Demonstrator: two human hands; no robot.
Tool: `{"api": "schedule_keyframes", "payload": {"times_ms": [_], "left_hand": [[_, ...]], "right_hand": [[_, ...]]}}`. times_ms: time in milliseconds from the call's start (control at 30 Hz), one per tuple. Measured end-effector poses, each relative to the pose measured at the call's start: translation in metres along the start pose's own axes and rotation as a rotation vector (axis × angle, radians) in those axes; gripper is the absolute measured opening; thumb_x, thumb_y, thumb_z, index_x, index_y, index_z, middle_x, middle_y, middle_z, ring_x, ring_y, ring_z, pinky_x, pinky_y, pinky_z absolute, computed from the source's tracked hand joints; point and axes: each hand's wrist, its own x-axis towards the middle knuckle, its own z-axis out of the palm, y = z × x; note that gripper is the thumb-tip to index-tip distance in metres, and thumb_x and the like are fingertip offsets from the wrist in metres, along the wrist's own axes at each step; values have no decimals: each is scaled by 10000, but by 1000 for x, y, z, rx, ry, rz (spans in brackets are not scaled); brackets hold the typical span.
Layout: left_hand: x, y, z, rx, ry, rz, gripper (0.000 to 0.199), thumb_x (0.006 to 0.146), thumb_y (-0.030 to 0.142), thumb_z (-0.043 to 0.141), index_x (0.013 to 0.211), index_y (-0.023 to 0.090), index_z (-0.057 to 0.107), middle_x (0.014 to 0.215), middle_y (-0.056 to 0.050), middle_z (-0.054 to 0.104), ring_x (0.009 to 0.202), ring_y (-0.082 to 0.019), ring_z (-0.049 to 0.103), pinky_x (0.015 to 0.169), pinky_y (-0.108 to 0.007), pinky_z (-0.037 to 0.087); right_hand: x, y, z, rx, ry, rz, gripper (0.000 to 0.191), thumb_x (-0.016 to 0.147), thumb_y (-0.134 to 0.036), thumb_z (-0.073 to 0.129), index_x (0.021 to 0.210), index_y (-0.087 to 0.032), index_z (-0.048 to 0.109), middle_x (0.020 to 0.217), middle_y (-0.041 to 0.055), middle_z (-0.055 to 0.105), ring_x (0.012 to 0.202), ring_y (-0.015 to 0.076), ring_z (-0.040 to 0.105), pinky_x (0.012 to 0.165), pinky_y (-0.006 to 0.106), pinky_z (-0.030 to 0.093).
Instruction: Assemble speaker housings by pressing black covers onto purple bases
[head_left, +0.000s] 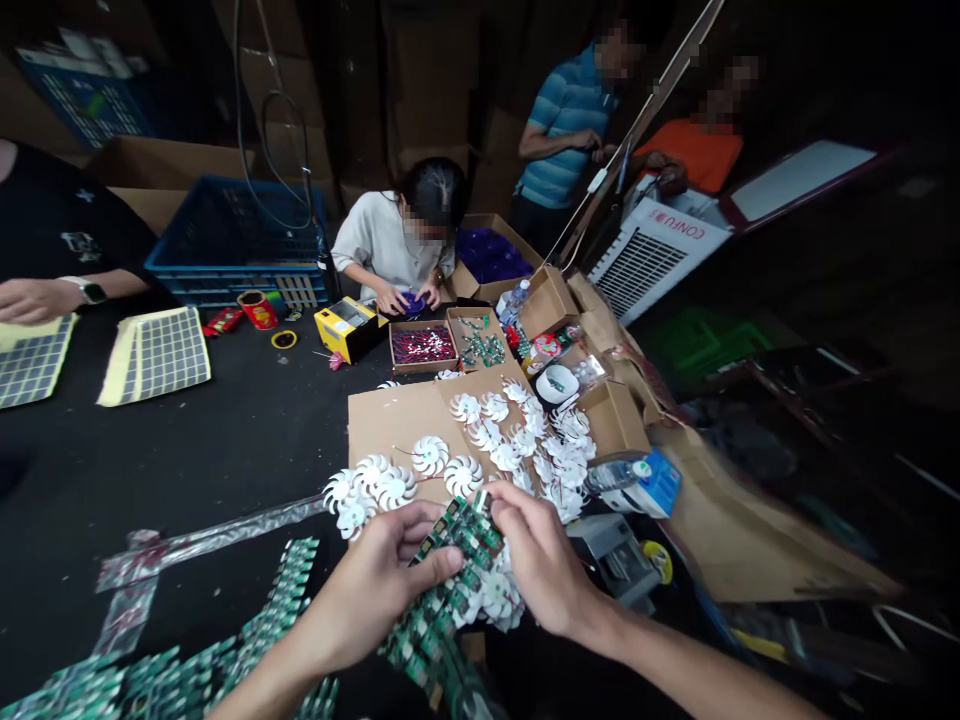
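Green board strip (466, 532) gripped between left hand (379, 580) and right hand (541, 560), just above white fans (431, 456). Risks: board cracking from overbending; fan leads snagging on strip edges.

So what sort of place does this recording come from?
Probably a small electronics assembly workshop: the left hand and right hand handle green circuit boards, white plastic fan impellers lie heaped on a brown cardboard sheet, and a co-worker works beside a cardboard tray of small parts.
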Motion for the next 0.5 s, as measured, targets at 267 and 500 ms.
{"api": "schedule_keyframes", "payload": {"times_ms": [267,500], "left_hand": [[-2,3,-4,37,26,44,300,801,351,656,1068,221,610,972,-17,648,940,-187,562,841,-296,425],[-9,2,-1,118,6,70,246,843,315,617,1085,272,628,924,30,660,918,-143,573,826,-243,438]], "right_hand": [[9,4,-18,496,-247,222,381,730,-461,707,935,-177,558,587,-86,391,479,67,337,466,212,299],[7,3,-18,326,-439,85,298,778,-343,708,636,-149,533,563,-59,456,519,56,374,478,200,289]]}}
